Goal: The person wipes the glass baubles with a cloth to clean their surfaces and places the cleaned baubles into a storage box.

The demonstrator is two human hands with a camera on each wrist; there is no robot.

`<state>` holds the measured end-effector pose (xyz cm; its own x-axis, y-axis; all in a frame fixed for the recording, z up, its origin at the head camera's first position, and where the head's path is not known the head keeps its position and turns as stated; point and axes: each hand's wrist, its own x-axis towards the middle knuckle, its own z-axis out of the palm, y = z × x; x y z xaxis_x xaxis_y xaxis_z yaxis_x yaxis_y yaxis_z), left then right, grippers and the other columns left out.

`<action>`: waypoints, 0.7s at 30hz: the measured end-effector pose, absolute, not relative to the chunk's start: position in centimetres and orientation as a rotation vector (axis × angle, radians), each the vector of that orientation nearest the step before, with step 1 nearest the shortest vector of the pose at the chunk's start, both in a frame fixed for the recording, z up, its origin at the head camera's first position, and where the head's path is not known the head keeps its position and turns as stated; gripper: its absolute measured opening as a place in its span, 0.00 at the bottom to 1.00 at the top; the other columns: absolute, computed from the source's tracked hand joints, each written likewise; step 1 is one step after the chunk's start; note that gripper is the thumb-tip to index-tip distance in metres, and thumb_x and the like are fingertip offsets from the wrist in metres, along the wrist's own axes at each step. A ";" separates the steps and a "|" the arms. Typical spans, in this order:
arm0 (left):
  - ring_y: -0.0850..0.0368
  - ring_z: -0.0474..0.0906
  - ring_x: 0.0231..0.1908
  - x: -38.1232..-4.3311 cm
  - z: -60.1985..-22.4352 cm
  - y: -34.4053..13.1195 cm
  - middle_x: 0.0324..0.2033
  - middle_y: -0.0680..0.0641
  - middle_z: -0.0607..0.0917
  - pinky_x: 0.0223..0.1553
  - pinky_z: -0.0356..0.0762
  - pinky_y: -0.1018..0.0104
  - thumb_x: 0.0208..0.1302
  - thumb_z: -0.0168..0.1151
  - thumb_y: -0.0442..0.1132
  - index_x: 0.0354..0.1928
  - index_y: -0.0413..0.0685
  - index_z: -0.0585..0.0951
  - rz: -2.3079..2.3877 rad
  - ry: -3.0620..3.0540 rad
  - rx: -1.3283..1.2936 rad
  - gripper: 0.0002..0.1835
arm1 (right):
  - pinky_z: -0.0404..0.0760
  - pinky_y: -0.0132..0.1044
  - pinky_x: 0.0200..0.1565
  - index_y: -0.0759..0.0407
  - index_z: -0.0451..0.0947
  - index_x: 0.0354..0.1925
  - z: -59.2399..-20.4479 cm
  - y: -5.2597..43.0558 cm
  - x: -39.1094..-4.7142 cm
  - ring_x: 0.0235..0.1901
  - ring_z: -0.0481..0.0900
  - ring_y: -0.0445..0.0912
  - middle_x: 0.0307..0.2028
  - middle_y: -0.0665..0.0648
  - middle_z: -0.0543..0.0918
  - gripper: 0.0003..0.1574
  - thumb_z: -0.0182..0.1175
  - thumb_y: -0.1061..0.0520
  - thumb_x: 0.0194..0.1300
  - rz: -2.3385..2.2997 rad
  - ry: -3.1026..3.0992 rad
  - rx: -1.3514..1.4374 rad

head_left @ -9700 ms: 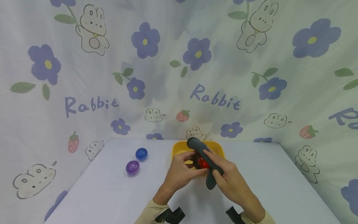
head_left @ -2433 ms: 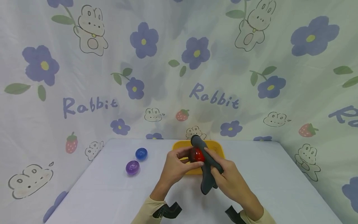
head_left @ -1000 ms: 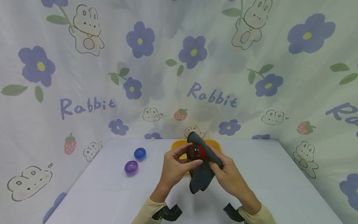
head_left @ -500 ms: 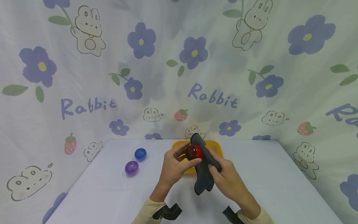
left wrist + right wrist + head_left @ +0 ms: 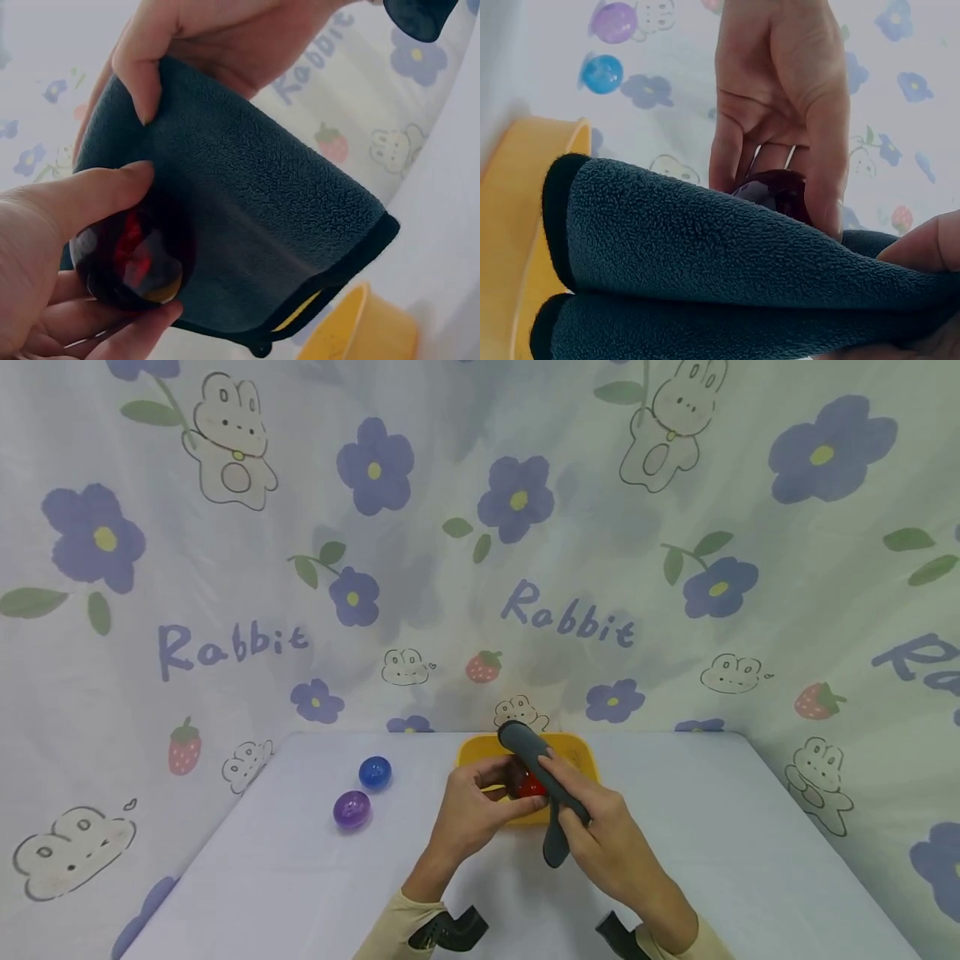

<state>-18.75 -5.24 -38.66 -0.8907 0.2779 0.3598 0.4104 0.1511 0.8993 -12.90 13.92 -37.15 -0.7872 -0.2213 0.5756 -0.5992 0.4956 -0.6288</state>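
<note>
My left hand (image 5: pixel 468 814) grips a shiny, see-through red ball (image 5: pixel 531 785) between thumb and fingers. A folded dark grey-blue cloth with black edging (image 5: pixel 525 747) is held in my right hand (image 5: pixel 611 828) and covers part of the ball in the head view. In the left wrist view the fleecy cloth (image 5: pixel 247 195) lies against the far side of the ball (image 5: pixel 127 259). From the right wrist, the ball (image 5: pixel 776 189) shows only partly above the cloth's folds (image 5: pixel 697 232). Both hands are raised in front of a yellow plastic container (image 5: pixel 480 747).
On the white table (image 5: pixel 300 877), left of the hands, lie a blue ball (image 5: pixel 375 772) and a purple ball (image 5: pixel 352 810). What the yellow container holds is mostly hidden. Behind the table hangs a curtain (image 5: pixel 435 610) printed with rabbits and flowers.
The ball stays in the left hand throughout, its exposed side varying. Over the last half second the right hand has shifted the cloth from behind the ball to partly over its front.
</note>
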 end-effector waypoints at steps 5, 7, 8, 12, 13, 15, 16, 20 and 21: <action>0.56 0.88 0.45 -18.5 -38.8 -5.0 0.44 0.50 0.92 0.52 0.89 0.59 0.54 0.81 0.44 0.54 0.54 0.88 -1.843 -2.352 -0.718 0.24 | 0.87 0.47 0.57 0.59 0.75 0.69 -37.1 14.0 -12.9 0.69 0.76 0.58 0.73 0.63 0.72 0.36 0.52 0.74 0.64 1.090 -2.337 0.714; 0.56 0.88 0.47 -18.4 -38.8 -5.0 0.46 0.50 0.92 0.52 0.89 0.59 0.54 0.81 0.44 0.55 0.55 0.87 -1.832 -2.365 -0.747 0.24 | 0.85 0.50 0.59 0.59 0.75 0.69 -37.0 14.1 -12.9 0.70 0.75 0.59 0.73 0.63 0.72 0.36 0.53 0.74 0.64 1.056 -2.341 0.732; 0.56 0.88 0.47 -18.3 -38.8 -4.9 0.47 0.51 0.92 0.52 0.89 0.59 0.54 0.81 0.45 0.55 0.56 0.87 -1.831 -2.367 -0.758 0.25 | 0.84 0.52 0.60 0.60 0.75 0.69 -37.0 14.1 -12.9 0.70 0.75 0.59 0.73 0.63 0.72 0.35 0.53 0.74 0.64 1.042 -2.345 0.737; 0.57 0.87 0.46 -18.1 -38.7 -4.9 0.47 0.52 0.92 0.50 0.90 0.58 0.54 0.81 0.45 0.55 0.58 0.87 -1.819 -2.360 -0.784 0.24 | 0.86 0.50 0.58 0.60 0.75 0.69 -37.0 14.4 -13.1 0.65 0.80 0.57 0.73 0.62 0.74 0.35 0.53 0.73 0.65 1.057 -2.352 0.748; 0.57 0.87 0.45 -18.1 -38.6 -4.9 0.47 0.53 0.92 0.50 0.90 0.57 0.54 0.81 0.45 0.55 0.58 0.87 -1.811 -2.361 -0.780 0.24 | 0.87 0.49 0.57 0.59 0.75 0.69 -37.0 14.4 -13.2 0.64 0.82 0.55 0.73 0.62 0.74 0.35 0.52 0.73 0.65 1.068 -2.355 0.748; 0.58 0.86 0.43 -17.9 -38.5 -5.0 0.46 0.55 0.92 0.50 0.90 0.56 0.53 0.82 0.45 0.54 0.60 0.88 -1.796 -2.364 -0.771 0.24 | 0.88 0.47 0.56 0.59 0.74 0.70 -37.1 14.5 -13.3 0.62 0.83 0.54 0.73 0.61 0.74 0.36 0.51 0.74 0.65 1.107 -2.358 0.752; 0.58 0.86 0.42 -17.9 -38.4 -5.0 0.46 0.55 0.92 0.49 0.90 0.56 0.52 0.82 0.45 0.53 0.60 0.88 -1.790 -2.364 -0.768 0.24 | 0.88 0.46 0.56 0.58 0.74 0.70 -37.1 14.6 -13.3 0.62 0.83 0.53 0.73 0.61 0.74 0.36 0.51 0.74 0.65 1.124 -2.361 0.750; 0.55 0.86 0.41 -17.7 -38.1 -5.1 0.46 0.53 0.91 0.49 0.90 0.54 0.52 0.82 0.44 0.55 0.59 0.87 -1.767 -2.355 -0.788 0.26 | 0.89 0.42 0.54 0.55 0.72 0.72 -37.0 14.9 -13.5 0.55 0.85 0.51 0.71 0.59 0.76 0.38 0.49 0.73 0.66 1.203 -2.380 0.725; 0.54 0.86 0.41 -17.7 -38.0 -5.1 0.46 0.53 0.91 0.49 0.90 0.54 0.52 0.82 0.44 0.56 0.59 0.87 -1.764 -2.353 -0.795 0.26 | 0.90 0.39 0.52 0.54 0.71 0.73 -37.0 15.0 -13.6 0.52 0.84 0.50 0.70 0.59 0.77 0.39 0.49 0.73 0.67 1.220 -2.387 0.713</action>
<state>-17.66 -5.08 -38.01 -0.8596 0.3473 0.3749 0.4572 0.1948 0.8678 -13.56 14.97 -37.04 -0.8056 -0.2698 0.5274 -0.5855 0.4983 -0.6395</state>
